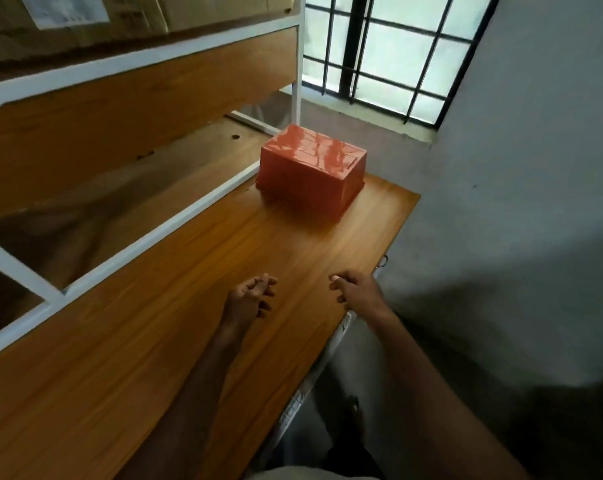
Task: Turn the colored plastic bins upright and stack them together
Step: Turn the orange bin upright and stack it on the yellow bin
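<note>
An orange bin (312,171) sits upside down, well beyond both empty, loosely curled hands; the right hand (357,289) is slightly nearer than the left hand (251,297).

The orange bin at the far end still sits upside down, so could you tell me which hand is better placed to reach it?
Probably the right hand: it hovers empty near the table's right edge, roughly in line with the orange bin. The left hand lies slightly farther left, also empty.

bare forearms, no sleeves, hands (251,299) unadorned
</note>
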Motion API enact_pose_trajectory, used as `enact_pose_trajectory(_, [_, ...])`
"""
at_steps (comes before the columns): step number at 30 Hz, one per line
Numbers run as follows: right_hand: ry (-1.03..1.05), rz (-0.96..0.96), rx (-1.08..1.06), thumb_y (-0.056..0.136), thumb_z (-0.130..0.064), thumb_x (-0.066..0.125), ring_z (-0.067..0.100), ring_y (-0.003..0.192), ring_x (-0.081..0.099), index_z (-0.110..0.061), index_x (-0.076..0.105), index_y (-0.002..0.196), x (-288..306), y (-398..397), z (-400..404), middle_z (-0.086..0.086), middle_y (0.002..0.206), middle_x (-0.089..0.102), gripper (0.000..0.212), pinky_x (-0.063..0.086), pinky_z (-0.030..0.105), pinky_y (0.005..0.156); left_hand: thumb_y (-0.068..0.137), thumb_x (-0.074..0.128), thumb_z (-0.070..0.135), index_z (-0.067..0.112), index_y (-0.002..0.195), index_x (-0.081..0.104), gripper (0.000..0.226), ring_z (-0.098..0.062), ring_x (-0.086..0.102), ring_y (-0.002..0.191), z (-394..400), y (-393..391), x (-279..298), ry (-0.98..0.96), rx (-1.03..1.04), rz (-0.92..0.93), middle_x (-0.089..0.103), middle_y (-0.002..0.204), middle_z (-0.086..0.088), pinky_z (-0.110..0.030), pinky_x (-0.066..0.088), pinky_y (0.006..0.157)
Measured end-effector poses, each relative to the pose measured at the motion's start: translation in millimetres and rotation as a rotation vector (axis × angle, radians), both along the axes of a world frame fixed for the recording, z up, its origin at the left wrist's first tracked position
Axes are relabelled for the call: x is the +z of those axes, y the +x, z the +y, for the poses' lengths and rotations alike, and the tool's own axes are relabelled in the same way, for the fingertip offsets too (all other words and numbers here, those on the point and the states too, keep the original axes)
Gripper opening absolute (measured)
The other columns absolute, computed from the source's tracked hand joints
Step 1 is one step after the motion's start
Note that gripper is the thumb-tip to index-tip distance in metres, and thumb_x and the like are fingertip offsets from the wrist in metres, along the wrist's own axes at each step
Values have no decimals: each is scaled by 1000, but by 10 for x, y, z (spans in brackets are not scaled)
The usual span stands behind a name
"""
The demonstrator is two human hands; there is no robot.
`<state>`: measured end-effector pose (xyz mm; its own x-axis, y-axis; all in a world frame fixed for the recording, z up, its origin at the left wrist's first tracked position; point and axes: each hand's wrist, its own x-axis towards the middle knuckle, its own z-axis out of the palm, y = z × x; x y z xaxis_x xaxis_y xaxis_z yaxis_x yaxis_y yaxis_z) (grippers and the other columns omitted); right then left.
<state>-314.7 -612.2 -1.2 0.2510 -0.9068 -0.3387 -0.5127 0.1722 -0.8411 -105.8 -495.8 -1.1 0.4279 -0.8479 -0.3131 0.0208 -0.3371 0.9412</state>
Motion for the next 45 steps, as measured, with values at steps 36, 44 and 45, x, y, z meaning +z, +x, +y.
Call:
enact_pose_trajectory(36, [-565, -28, -6, 89, -55, 61, 27, 116, 51, -23, 65, 124, 117, 238, -4060, 4, 123, 63, 48, 38, 39, 94, 98, 61, 50, 30, 155, 34, 67, -24, 64, 116, -3538, -705, -61, -27, 415, 163, 54, 144, -7, -45, 64, 82])
enact_pose_trajectory(44, [-1083, 13, 287, 83, -50, 76, 26, 105, 60, -26, 75, 103, 415, 271, -2993, 2, 109, 67, 31, 35, 37, 93, 106, 39, 20, 2, 143, 52, 43, -34, 56, 124, -3114, -631, -47, 133, 325, 229, 55, 145, -21, -44, 49, 102])
enact_pose_trajectory(45, [-1099, 43, 342, 83, -53, 75, 27, 107, 60, -27, 76, 105, 408, 298, -2874, 2, 112, 67, 34, 36, 39, 94, 108, 39, 19, 0, 141, 54, 42, -33, 58, 126, -3058, -570, -50, 180, 300, 168, 58, 142, -20, -41, 46, 106])
